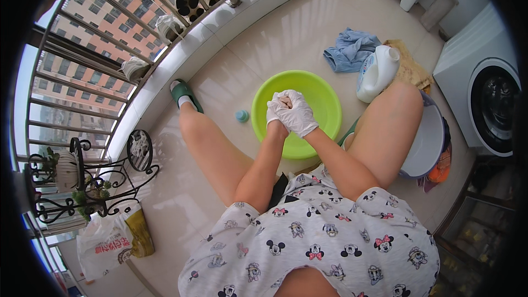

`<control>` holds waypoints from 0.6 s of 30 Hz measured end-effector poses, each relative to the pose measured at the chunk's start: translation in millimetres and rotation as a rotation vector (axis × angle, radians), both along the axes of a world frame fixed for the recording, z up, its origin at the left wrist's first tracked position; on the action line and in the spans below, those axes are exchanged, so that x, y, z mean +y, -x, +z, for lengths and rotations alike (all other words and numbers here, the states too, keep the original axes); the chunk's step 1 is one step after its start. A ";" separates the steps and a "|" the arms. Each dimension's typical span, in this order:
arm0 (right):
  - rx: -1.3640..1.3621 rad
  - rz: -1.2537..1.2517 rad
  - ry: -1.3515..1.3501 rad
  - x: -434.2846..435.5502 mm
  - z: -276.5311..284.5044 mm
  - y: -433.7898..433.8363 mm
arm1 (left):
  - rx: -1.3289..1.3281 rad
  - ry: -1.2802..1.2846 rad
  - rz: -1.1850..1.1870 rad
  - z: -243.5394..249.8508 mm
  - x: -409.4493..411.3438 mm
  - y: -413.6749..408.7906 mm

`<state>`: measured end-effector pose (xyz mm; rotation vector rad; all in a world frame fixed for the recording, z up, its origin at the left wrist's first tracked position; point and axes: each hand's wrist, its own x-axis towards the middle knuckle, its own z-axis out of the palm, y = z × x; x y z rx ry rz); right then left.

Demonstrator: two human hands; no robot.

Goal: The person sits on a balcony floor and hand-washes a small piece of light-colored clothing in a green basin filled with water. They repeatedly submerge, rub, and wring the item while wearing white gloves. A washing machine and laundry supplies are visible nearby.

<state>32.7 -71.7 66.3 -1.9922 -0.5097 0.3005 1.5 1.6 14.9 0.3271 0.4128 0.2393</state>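
My left hand (274, 109) and my right hand (300, 113), both in thin white gloves, are clasped together over a lime-green plastic basin (264, 78). Their fingers are folded against each other. A small beige-pink patch shows between them; whether it is a held thing or skin under the glove I cannot tell. The basin stands on the floor between my legs, and the part of it beneath my hands is hidden. Just left of its rim sits a blue-green bottle cap (242, 116).
Ahead to the right are crumpled blue denim cloth (350, 49), an uncapped white detergent bottle (378, 73) and tan cloth (408, 64). A pale basin (425, 140) stands beside my right knee, near a front-loading washing machine (474, 66). Left are a black metal plant stand (119, 173) and plastic bag (105, 241).
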 end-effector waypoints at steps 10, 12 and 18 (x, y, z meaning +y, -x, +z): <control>0.272 -0.021 -0.038 -12.2 7.2 -8.2 | 0.289 -0.208 -0.002 26.3 -18.7 -5.1; 0.416 0.014 -0.121 -14.1 -2.3 -14.4 | 0.366 -0.320 -0.045 20.4 -15.3 -2.8; 0.469 0.029 -0.427 -17.6 -18.0 -35.2 | 0.395 -0.613 -0.008 11.4 19.6 3.7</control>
